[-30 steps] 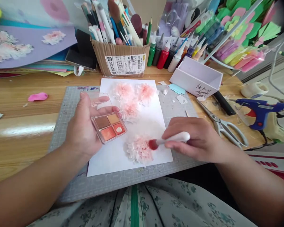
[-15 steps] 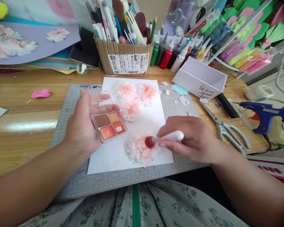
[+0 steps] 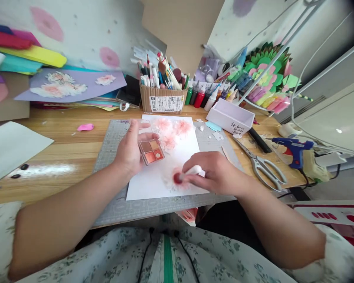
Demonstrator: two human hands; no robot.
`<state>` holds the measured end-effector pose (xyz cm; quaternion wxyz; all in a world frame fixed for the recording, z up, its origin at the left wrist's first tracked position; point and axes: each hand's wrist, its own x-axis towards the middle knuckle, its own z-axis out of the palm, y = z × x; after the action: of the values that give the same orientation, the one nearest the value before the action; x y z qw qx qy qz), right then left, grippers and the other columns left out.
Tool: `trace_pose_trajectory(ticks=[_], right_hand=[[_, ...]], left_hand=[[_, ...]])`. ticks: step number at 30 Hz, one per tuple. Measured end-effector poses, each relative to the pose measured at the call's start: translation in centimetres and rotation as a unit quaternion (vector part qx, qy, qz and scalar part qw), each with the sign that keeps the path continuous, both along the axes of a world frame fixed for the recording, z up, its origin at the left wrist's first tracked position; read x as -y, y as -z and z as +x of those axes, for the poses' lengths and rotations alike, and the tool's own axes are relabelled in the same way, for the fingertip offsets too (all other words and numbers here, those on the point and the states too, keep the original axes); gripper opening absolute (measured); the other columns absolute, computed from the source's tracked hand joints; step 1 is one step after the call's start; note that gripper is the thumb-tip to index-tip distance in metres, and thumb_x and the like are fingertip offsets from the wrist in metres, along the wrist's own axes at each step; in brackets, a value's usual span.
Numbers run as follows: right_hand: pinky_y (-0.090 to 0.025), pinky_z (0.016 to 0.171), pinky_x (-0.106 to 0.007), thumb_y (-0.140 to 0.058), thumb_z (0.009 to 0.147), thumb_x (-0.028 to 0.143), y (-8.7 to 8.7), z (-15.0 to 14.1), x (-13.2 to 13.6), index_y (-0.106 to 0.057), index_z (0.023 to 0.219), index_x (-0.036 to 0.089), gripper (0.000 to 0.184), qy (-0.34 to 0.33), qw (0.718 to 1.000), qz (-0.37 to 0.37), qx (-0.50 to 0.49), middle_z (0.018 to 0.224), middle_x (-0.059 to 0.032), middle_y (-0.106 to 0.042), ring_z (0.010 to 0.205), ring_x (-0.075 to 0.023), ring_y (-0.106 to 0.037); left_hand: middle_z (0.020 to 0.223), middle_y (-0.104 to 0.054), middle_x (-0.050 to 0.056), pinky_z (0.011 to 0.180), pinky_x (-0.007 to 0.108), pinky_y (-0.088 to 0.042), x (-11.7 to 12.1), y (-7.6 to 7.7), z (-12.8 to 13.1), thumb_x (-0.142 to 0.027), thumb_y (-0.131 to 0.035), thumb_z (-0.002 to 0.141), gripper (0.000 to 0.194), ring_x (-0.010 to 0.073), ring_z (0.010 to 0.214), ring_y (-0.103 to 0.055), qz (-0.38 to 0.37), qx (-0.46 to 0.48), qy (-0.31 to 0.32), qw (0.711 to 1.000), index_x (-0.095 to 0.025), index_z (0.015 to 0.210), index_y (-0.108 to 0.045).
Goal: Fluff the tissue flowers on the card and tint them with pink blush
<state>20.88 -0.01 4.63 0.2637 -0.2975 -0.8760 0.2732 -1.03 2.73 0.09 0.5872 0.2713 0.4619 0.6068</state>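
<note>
My left hand (image 3: pixel 131 147) holds an eyeshadow palette (image 3: pixel 151 151), its clear lid raised and its brown, tan, coral and red pans facing up. In my right hand (image 3: pixel 214 171) is a makeup brush (image 3: pixel 193 170) with a white handle, pinched between thumb and fingers. Its reddish bristles touch or hover just over a pale pink paper flower (image 3: pixel 173 183), which is blurred. Three more fluffy flowers, tinted peach, sit together at the top of a white sheet of paper (image 3: pixel 152 186). That paper lies on a grey cutting mat (image 3: pixel 113 208).
Scissors (image 3: pixel 264 169) and a blue glue gun (image 3: pixel 295 149) lie on the right. Behind the mat stand a cardboard box (image 3: pixel 147 101) of pens and brushes, paint bottles (image 3: pixel 199 98) and a white box (image 3: pixel 238 120). A pink scrap (image 3: pixel 85 127) lies on the left.
The camera view has pulled back and up, showing more of the desk and wall. Both hands keep their holds; the brush has shifted slightly across the same flower.
</note>
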Motion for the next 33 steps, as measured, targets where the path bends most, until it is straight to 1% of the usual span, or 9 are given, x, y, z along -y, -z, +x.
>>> trace_pose_trajectory(ticks=[2, 4, 8, 13, 16, 19, 23, 27, 33], right_hand=[[-0.038, 0.051, -0.024, -0.064, 0.082, 0.029, 0.2, 0.7, -0.2, -0.065, 0.071, 0.018, 0.016, 0.123, 0.992, 0.008, -0.026, 0.063, -0.0002, -0.065, 0.053, -0.0093, -0.052], [-0.034, 0.048, -0.023, -0.065, 0.081, 0.026, 0.1, 2.0, -0.6, -0.063, 0.069, 0.018, 0.014, 0.238, 0.955, 0.013, -0.178, 0.056, 0.0033, -0.057, 0.049, -0.0079, -0.046], [-0.040, 0.050, -0.024, -0.065, 0.082, 0.026, 0.1, 4.0, -0.2, -0.065, 0.085, 0.022, 0.005, 0.233, 0.885, 0.019, -0.402, 0.059, 0.0046, -0.056, 0.051, -0.0091, -0.050], [-0.050, 0.064, -0.029, -0.055, 0.090, 0.024, 1.9, 1.0, 3.7, -0.062, 0.096, 0.022, 0.010, 0.194, 0.947, 0.053, -0.251, 0.076, -0.0004, -0.065, 0.064, -0.0122, -0.061], [-0.051, 0.067, -0.031, -0.067, 0.081, 0.035, 3.2, -2.1, 6.3, -0.059, 0.098, 0.020, 0.025, 0.111, 0.984, 0.111, -0.089, 0.085, -0.0052, -0.065, 0.075, -0.0176, -0.063], [-0.050, 0.068, -0.031, -0.075, 0.071, 0.042, 3.9, -4.2, 7.6, -0.054, 0.103, 0.021, 0.045, 0.089, 0.989, 0.117, -0.025, 0.090, -0.0062, -0.065, 0.079, -0.0195, -0.062], [-0.048, 0.069, -0.028, -0.073, 0.070, 0.023, 4.2, -4.9, 7.7, -0.049, 0.096, 0.022, 0.035, 0.126, 0.989, 0.072, -0.030, 0.086, -0.0013, -0.064, 0.077, -0.0162, -0.062], [-0.046, 0.068, -0.027, -0.070, 0.067, 0.016, 4.0, -4.5, 7.5, -0.046, 0.097, 0.023, 0.038, 0.126, 0.990, 0.042, -0.040, 0.088, -0.0002, -0.062, 0.074, -0.0143, -0.060], [-0.049, 0.071, -0.031, -0.072, 0.069, 0.020, 4.0, -4.5, 7.7, -0.045, 0.105, 0.021, 0.045, 0.112, 0.991, 0.066, -0.039, 0.099, -0.0055, -0.063, 0.077, -0.0159, -0.060]], left_hand=[[0.073, -0.067, 0.006, 0.043, 0.030, -0.052, -0.2, -0.7, -0.5, -0.065, -0.053, 0.079, 0.047, 0.0214, 0.059, -0.065, 0.041, 0.003, -0.006, 0.999, -0.021, 0.096, -0.059], [0.073, -0.067, 0.006, 0.045, 0.029, -0.053, -0.2, -1.7, -1.5, -0.064, -0.049, 0.082, 0.046, 0.0200, 0.061, -0.066, 0.078, 0.015, -0.038, 0.996, -0.021, 0.094, -0.060], [0.073, -0.069, 0.005, 0.052, 0.032, -0.056, 1.7, -3.3, -3.6, -0.063, -0.046, 0.085, 0.044, 0.0197, 0.062, -0.066, 0.111, 0.038, -0.105, 0.988, -0.022, 0.092, -0.061], [0.078, -0.070, 0.006, 0.058, 0.045, -0.057, 7.5, -2.2, -3.1, -0.064, -0.049, 0.083, 0.047, 0.0274, 0.070, -0.070, 0.023, 0.081, -0.027, 0.996, -0.024, 0.107, -0.054], [0.087, -0.070, 0.008, 0.066, 0.045, -0.058, 10.4, -1.2, -1.4, -0.064, -0.046, 0.084, 0.056, 0.0271, 0.076, -0.071, -0.007, 0.113, -0.002, 0.994, -0.025, 0.125, -0.046], [0.090, -0.069, 0.009, 0.064, 0.043, -0.058, 12.0, -0.8, 0.1, -0.063, -0.043, 0.086, 0.061, 0.0273, 0.077, -0.070, -0.004, 0.137, 0.029, 0.990, -0.027, 0.136, -0.038], [0.090, -0.068, 0.008, 0.063, 0.043, -0.057, 13.1, -0.4, 0.5, -0.066, -0.047, 0.081, 0.069, 0.0303, 0.082, -0.070, 0.041, 0.150, 0.072, 0.985, -0.031, 0.140, -0.035], [0.096, -0.068, 0.008, 0.075, 0.046, -0.055, 13.8, 0.4, 0.0, -0.067, -0.059, 0.073, 0.077, 0.0307, 0.087, -0.069, 0.086, 0.131, 0.123, 0.980, -0.030, 0.138, -0.041], [0.104, -0.068, 0.010, 0.078, 0.034, -0.053, 14.4, 1.5, -1.0, -0.068, -0.062, 0.070, 0.071, 0.0324, 0.102, -0.065, 0.127, 0.041, 0.175, 0.975, -0.024, 0.125, -0.059]])
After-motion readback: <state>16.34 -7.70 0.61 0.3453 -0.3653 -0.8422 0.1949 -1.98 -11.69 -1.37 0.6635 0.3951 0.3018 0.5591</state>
